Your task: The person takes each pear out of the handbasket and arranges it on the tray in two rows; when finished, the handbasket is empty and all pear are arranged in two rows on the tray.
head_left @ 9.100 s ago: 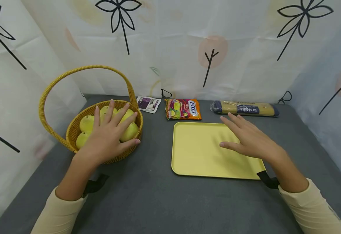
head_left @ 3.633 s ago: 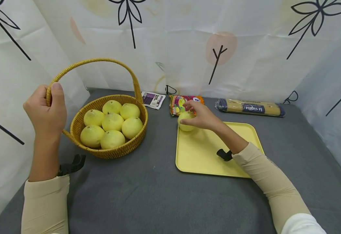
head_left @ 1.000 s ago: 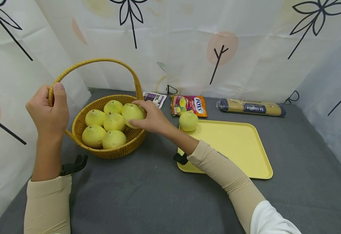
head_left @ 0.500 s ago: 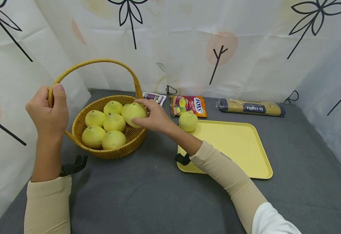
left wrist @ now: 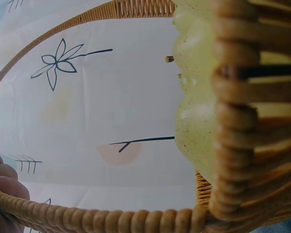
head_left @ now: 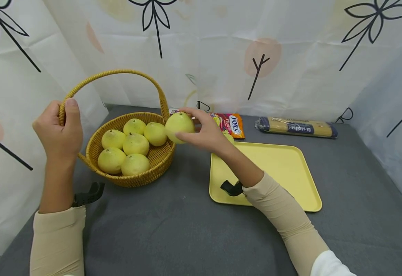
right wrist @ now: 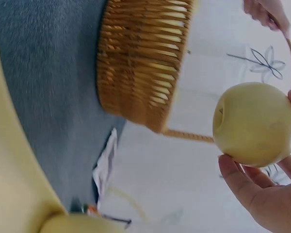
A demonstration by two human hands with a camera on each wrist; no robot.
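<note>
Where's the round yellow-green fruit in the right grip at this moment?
In the head view, the round yellow-green fruit is just left of centre, by the right rim of the yellow woven basket, left of the orange plastic packet.

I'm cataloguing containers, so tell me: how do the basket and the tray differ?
The basket is woven and deep; the tray is smooth and shallow. The basket is rounded, while the tray is rectangular with rounded corners. The basket has an arched handle, gripped by the left hand; the tray shows none. Both are open-topped and yellowish.
</note>
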